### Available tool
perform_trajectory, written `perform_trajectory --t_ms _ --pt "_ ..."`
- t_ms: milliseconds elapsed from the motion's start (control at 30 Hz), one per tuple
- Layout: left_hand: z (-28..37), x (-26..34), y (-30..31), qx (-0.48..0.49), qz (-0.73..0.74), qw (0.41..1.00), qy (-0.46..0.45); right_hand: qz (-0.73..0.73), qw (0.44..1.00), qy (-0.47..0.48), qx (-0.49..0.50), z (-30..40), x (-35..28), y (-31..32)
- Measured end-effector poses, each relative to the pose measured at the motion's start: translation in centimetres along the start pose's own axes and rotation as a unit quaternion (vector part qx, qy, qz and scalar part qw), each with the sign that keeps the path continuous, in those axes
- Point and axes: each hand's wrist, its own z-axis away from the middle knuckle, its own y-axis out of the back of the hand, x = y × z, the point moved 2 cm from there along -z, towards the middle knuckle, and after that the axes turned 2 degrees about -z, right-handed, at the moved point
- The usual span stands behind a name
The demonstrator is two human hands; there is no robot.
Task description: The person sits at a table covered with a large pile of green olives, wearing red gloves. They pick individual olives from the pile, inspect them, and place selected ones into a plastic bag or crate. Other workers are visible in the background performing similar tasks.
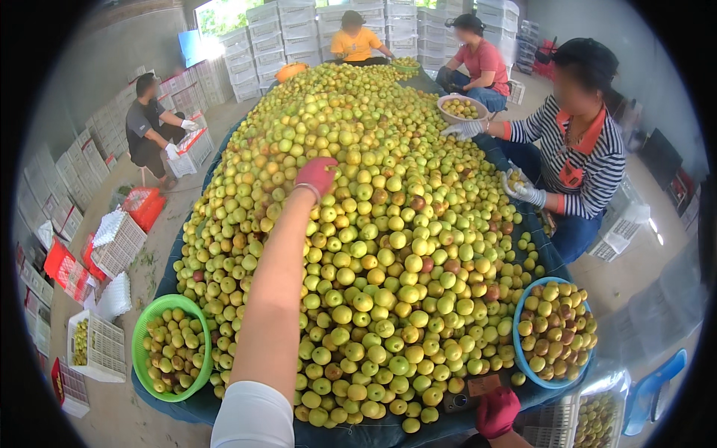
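Note:
A broad heap of small yellow-green fruits (386, 269), some with brown or reddish skins, covers a dark blue cloth (358, 435). My left hand (317, 175), in a pink-red glove, reaches out over the middle of the heap; a small greenish fruit or part of one shows at its fingers, and whether it is gripped is unclear. At the cloth's near right edge is my right hand (497, 412), also gloved, with curled fingers; its palm is hidden. Beside it lie a brown piece of card (483, 385) and a dark device with a dial (459, 401).
A green basket (208, 358) of browner fruits stands at left, a blue basin (516, 336) at right. One person in stripes (582, 151) sits close on the right; others sit farther off. White crates (112, 353) and red crates (143, 207) stand on the left floor.

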Motion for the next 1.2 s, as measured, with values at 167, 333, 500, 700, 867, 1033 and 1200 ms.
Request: perform_trajectory --t_ms 167,333,500,700,867,1033,1200 --pt "-1.4 4.0 -3.4 -0.141 -0.243 0.954 0.104 0.019 1.000 -0.004 -0.013 0.1 0.1 -0.1" --pt "-0.1 3.6 -3.9 -0.195 -0.182 0.945 0.192 0.007 1.000 -0.019 -0.023 0.0 -0.4 0.5" --pt "2.2 1.3 -2.3 -0.256 0.030 0.949 0.184 0.012 1.000 -0.001 -0.007 -0.2 -0.9 0.6" --pt "11.5 7.0 0.1 -0.050 0.367 0.897 0.240 0.009 1.000 -0.011 0.026 0.4 -0.6 0.8" --pt "26.1 7.9 8.5 -0.133 0.511 0.806 0.269 0.011 0.999 -0.035 0.014 0.7 -0.7 0.9" --pt "47.2 0.1 21.7 -0.159 0.707 0.639 0.257 -0.037 0.996 -0.042 0.076 0.9 -0.7 0.6" --pt "75.3 -6.6 31.4 0.164 0.702 0.507 0.472 0.055 0.994 -0.093 0.028 1.1 -1.2 0.6"
